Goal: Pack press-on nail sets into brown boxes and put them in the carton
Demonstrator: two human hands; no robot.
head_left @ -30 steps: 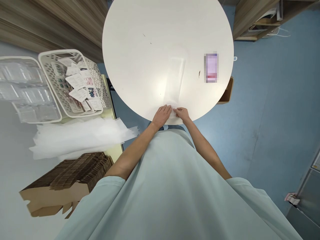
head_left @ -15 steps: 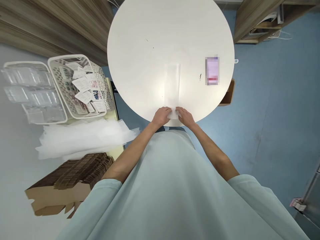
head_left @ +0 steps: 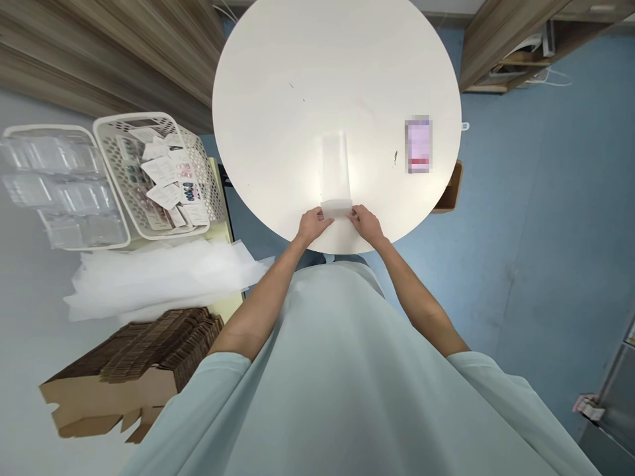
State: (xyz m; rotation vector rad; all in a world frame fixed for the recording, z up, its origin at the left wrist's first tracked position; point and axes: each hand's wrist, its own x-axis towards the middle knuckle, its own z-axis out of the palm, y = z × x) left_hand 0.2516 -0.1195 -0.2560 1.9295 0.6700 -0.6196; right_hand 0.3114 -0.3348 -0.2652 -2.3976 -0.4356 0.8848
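A long strip of thin translucent white sheet (head_left: 335, 165) lies on the round white table (head_left: 278, 53), its near end folded over. My left hand (head_left: 313, 226) grips the left corner of that folded end, with thumb and fingers closed on it. At the right corner, my right hand (head_left: 366, 223) pinches the same sheet. Both hands are close to the table's near edge. What exactly the fingertips press on is partly hidden.
A pixelated pink rectangle (head_left: 419, 144) lies on the table's right. To the left stand a white basket of carded small items (head_left: 163, 172), a basket of clear plastic boxes (head_left: 64, 178), white sheets (head_left: 159, 274) and stacked flat cardboard boxes (head_left: 143, 357).
The near end of the sheet has been folded over away from me, and the strip now looks shorter. Both hands have moved slightly forward with it.
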